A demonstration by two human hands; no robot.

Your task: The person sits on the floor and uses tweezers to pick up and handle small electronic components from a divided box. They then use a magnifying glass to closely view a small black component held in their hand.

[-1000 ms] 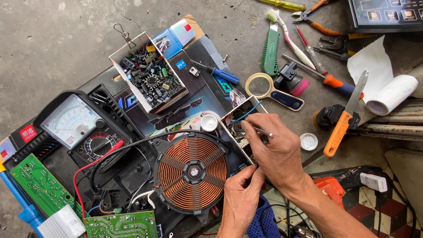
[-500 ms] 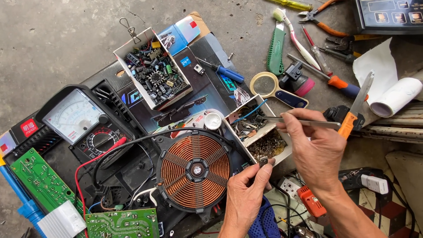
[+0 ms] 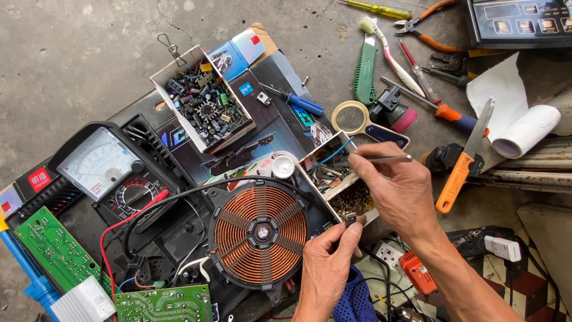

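Since the earlier frame the right hand (image 3: 393, 194) has drawn back from above the small open cardboard box (image 3: 339, 173), and the left hand (image 3: 330, 265) has lifted a small dark component (image 3: 350, 219) just past that box's near edge. That component is pinched between left thumb and fingers (image 3: 353, 234), closed tight on it, close beside the copper induction coil (image 3: 260, 234). The right fingers are clenched on a pair of metal tweezers (image 3: 381, 158) held level over the box, tips pointing toward its far side. By the look of it, a part has been picked out and is being examined; the next move would call for a steady bringing together of tweezers and part. Beyond the box lie a magnifying glass (image 3: 353, 117), a larger box of components (image 3: 202, 107), an analogue multimeter (image 3: 98, 164) and an orange-handled knife (image 3: 462, 161) on the floor.
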